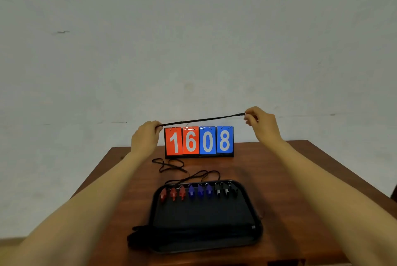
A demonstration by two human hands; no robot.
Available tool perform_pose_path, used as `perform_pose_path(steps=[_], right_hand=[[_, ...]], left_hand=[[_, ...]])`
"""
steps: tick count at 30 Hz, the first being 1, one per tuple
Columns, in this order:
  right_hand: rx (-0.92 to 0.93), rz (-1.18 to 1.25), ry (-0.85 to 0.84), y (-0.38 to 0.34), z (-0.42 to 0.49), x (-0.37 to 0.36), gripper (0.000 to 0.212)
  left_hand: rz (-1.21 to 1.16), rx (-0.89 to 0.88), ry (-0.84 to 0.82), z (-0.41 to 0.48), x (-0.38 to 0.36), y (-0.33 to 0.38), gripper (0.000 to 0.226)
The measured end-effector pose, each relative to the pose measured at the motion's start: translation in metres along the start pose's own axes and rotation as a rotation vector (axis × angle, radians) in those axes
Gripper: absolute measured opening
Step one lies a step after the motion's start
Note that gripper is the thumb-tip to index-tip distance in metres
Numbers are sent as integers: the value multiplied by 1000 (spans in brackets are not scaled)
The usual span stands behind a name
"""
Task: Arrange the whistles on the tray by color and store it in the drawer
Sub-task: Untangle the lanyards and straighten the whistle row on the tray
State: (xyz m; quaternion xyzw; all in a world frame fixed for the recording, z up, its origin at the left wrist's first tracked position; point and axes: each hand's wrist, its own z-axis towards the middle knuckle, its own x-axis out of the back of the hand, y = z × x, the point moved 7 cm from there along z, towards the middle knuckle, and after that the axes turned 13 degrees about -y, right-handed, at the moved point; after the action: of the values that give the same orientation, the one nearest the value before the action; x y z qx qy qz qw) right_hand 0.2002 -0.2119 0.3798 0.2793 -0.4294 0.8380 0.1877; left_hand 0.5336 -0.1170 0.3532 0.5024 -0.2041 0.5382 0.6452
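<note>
A black tray (206, 242) lies on the wooden table near its front edge. Along the tray's far side stand three red whistles (173, 194), three blue whistles (200, 192) and three black whistles (225, 190) in one row, grouped by color. Above the scoreboard, my left hand (146, 137) and my right hand (261, 121) each pinch one end of a black lanyard cord (202, 120), stretched taut between them. More black cords (169, 166) lie loose on the table behind the tray, and a dark bundle of cords (139, 237) sits at the tray's front left corner.
A flip scoreboard (199, 141) with red cards 1, 6 and blue cards 0, 8 stands at the back of the wooden table (279, 169). A plain grey wall rises behind it. No drawer shows in this view.
</note>
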Motion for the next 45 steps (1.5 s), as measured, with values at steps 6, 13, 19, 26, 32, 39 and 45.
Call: perform_pose_path(steps=[6, 13, 19, 26, 32, 39, 45], right_hand=[[-57, -71, -128, 20, -29, -20, 15], [-237, -86, -273, 60, -66, -46, 17], [-409, -98, -386, 102, -106, -65, 16], [-529, -132, -432, 130, -148, -80, 20], [-655, -151, -470, 145, -169, -90, 21], [-694, -117, -511, 153, -188, -102, 23], [-707, -152, -553, 156, -197, -109, 18]], left_hand=[[20, 86, -91, -38, -11, -28, 24], [99, 161, -263, -77, -40, -56, 23], [92, 213, -365, -110, -66, -71, 22], [127, 202, -533, -146, -105, -89, 26], [122, 270, -531, -162, -115, -104, 23], [282, 232, -515, -176, -128, -112, 28], [268, 234, -490, -184, -129, -113, 19]])
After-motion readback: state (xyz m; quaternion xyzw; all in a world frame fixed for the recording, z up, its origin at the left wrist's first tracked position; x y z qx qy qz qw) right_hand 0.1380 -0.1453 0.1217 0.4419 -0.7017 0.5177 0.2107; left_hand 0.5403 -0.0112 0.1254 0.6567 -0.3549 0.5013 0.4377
